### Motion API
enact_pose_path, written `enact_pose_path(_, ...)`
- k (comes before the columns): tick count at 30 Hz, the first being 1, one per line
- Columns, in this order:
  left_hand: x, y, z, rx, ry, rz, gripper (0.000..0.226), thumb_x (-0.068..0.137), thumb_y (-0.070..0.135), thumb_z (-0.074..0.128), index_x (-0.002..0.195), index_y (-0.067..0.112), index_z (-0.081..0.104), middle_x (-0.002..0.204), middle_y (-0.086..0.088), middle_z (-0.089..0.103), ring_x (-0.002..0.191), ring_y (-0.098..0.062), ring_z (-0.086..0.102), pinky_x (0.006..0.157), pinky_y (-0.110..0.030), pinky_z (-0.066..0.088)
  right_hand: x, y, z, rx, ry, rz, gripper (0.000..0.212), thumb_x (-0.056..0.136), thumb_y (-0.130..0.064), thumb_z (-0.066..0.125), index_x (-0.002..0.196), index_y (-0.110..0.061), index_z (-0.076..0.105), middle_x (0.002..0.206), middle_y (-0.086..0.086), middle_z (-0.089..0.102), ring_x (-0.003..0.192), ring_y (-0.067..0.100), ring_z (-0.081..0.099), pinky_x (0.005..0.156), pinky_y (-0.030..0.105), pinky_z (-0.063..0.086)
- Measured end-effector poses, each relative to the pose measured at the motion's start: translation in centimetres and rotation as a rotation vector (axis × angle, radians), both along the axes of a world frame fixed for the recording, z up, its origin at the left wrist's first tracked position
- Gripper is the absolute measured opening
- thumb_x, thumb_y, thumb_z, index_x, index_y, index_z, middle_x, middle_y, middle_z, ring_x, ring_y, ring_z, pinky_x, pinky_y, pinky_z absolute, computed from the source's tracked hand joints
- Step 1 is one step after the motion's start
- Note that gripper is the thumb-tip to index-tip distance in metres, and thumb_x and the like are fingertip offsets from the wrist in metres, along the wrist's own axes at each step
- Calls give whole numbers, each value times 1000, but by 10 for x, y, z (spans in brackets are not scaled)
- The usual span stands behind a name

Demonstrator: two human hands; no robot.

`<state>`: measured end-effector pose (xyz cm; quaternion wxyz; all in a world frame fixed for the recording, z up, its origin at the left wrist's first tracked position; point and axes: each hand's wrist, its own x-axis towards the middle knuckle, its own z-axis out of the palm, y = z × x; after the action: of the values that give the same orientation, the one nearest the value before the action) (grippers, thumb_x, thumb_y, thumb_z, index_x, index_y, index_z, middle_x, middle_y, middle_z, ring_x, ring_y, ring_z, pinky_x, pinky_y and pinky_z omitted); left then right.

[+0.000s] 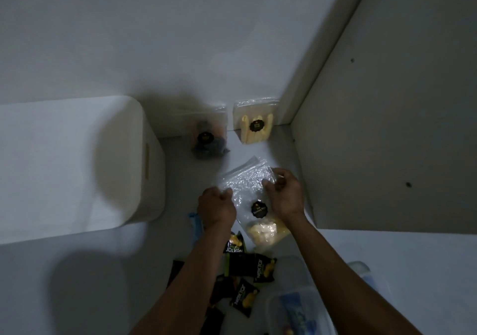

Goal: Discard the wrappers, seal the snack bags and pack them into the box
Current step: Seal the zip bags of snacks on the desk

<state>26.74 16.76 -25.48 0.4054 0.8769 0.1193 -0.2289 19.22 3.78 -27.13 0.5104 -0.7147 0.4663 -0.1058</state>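
Observation:
A clear zip snack bag (249, 187) with a black round label and pale yellow snacks at its near end lies flat on the white surface. My left hand (215, 207) pinches the bag's left edge. My right hand (282, 194) grips its right edge near the top. Two more clear labelled snack bags stand against the back wall: a dark-filled bag (207, 136) and a pale stick-filled bag (255, 123). Several small black wrappers (244, 265) lie scattered between my forearms. A clear plastic box (299, 306) sits near my right forearm with blue contents inside.
A large white bin (77, 164) with a rounded lid stands to the left. A grey panel wall (387, 128) closes off the right side. A blue item (193, 222) peeks out beside my left wrist. The scene is dim.

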Motion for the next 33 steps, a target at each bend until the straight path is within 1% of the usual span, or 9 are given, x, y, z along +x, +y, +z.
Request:
enact_pose_path(3,-5,8,18,-183,-59,66,18,89,19,67,78,5,65,71,-5,64,70,-22,61,54,-19,39,-6,4,16,63,-120,-36,30,82,-20,78,108,-22,62,83,-5,63,79,11,61,79,31,54)
enact_pose_path(6,-10,23,39,-303,-153,30,13,90,21,66,82,11,70,73,-4,70,69,-19,65,59,-21,45,-13,10,40,152,-246,-14,24,84,-10,75,105,-16,65,77,1,57,81,16,59,88,38,54)
enact_pose_path(11,-20,49,86,-467,-305,-18,12,93,23,64,87,13,69,71,1,70,65,-6,65,63,-18,51,-25,20,93,149,-349,83,16,83,-13,76,94,-23,71,84,12,63,83,22,61,88,47,55)
enact_pose_path(15,-24,72,133,-546,-475,-102,10,95,21,61,89,17,69,76,-1,71,69,-7,68,63,-23,55,-31,31,150,75,-382,200,18,80,-12,79,96,-10,71,90,25,65,82,23,62,83,40,58)
enact_pose_path(18,-30,91,165,-659,-532,-137,9,95,14,61,93,15,70,79,-6,72,72,-13,70,68,-25,57,-34,42,196,-14,-381,299,27,75,-10,83,100,-9,71,88,10,70,80,16,66,76,23,57)
enact_pose_path(21,-36,113,189,-694,-557,-148,13,94,17,64,89,27,71,81,-2,72,79,-24,68,75,-37,56,-34,57,234,-227,-313,473,24,72,-18,86,90,-24,71,86,-5,71,81,11,65,77,25,54)
enact_pose_path(23,-43,125,205,-697,-562,-165,12,93,21,65,89,30,72,83,2,73,83,-21,68,79,-38,56,-33,73,256,-399,-256,594,19,76,-25,83,91,-25,71,87,-8,71,83,8,65,76,24,52)
enact_pose_path(28,-63,152,236,-674,-614,-162,14,91,24,66,83,35,70,84,4,73,85,-19,69,82,-38,57,-37,119,293,-687,-149,734,17,87,-41,69,95,-27,70,93,-8,72,88,13,65,79,38,55)
enact_pose_path(33,-77,173,249,-698,-637,-175,12,92,24,66,85,32,70,85,4,73,85,-21,69,79,-36,55,-49,146,311,-745,-168,758,16,89,-42,66,94,-28,71,94,-7,73,89,17,65,79,42,54)
